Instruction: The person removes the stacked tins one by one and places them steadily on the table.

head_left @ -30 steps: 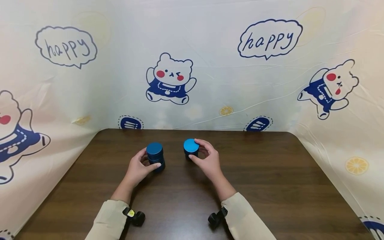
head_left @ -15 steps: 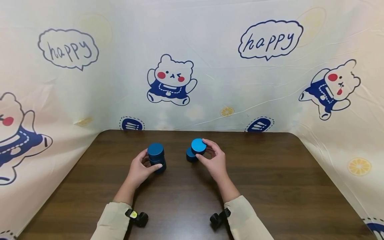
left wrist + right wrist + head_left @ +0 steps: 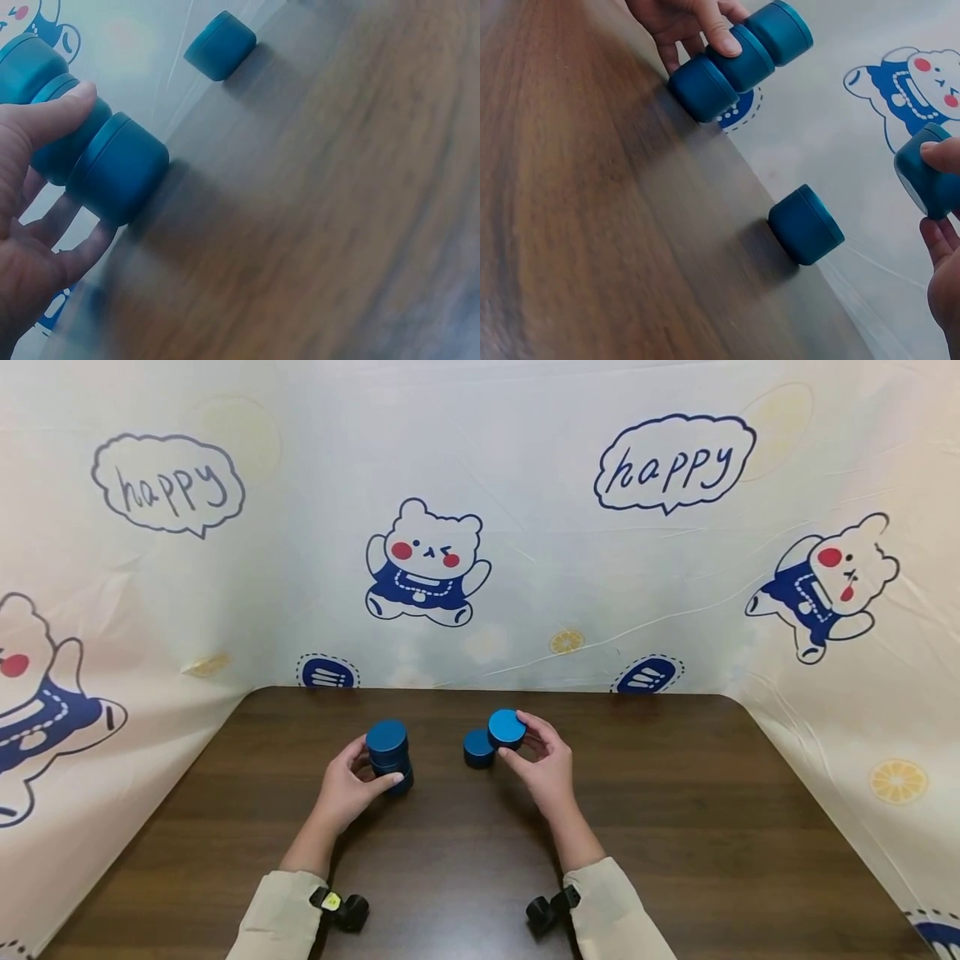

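Three small round blue lidded tins stand stacked on the table at centre left. My left hand grips this stack from its left side, with the thumb across the middle tin and fingers behind. In my right hand, thumb and fingers pinch another blue tin, which is off the table. A single blue tin stands alone on the wood, just left of the held one. The right wrist view shows the held tin apart from the standing tin.
The dark wooden table has rounded far corners. Behind it and at both sides hangs a pale cloth printed with bears and speech bubbles. A small black camera sits on the left wrist, another on the right.
My right hand has moved to the right with its tin, from above the lone tin to beside it, uncovering that one. My left hand stays on the stack.
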### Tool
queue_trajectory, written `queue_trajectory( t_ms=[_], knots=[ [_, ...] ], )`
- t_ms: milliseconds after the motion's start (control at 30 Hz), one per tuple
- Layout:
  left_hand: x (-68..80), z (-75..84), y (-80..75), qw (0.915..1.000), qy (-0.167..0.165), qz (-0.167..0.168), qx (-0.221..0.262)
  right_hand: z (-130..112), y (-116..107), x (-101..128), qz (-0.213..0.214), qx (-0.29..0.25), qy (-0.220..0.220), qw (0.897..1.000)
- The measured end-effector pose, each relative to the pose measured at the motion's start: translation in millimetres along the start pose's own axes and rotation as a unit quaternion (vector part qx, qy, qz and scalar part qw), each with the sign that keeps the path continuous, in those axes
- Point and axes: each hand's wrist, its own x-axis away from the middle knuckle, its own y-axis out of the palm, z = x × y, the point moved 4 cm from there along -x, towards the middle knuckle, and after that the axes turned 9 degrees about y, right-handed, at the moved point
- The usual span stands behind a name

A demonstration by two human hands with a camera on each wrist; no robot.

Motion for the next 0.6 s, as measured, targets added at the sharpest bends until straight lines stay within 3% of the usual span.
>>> queue_trajectory(
  t_ms=[600],
  knots=[
    [3.3, -0.8, 1.1, 0.9997, -0.002, 0.023, 0.004, 1.9, -17.9, -3.2, 0.023, 0.009, 0.008, 1.000]
  ],
)
